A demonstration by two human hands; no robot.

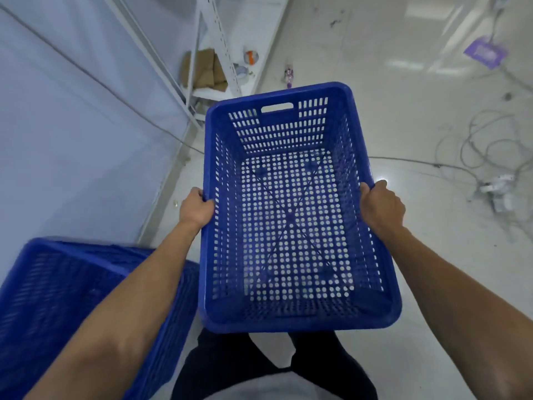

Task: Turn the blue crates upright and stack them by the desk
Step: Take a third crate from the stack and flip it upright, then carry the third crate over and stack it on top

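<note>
I hold a blue perforated crate (291,320) upright in front of me, above the floor, its open top facing me and nothing inside. My left hand (195,208) grips its left rim. My right hand (381,204) grips its right rim. A second blue crate (66,290) stands at the lower left beside a white panel, partly hidden by my left forearm; I cannot tell which way up it is.
A white panel (75,134) runs along the left. A metal shelf frame (219,53) with cardboard and small items stands at the back. Loose cables and a power strip (496,186) lie on the glossy white floor at right. A purple item (486,53) lies far right.
</note>
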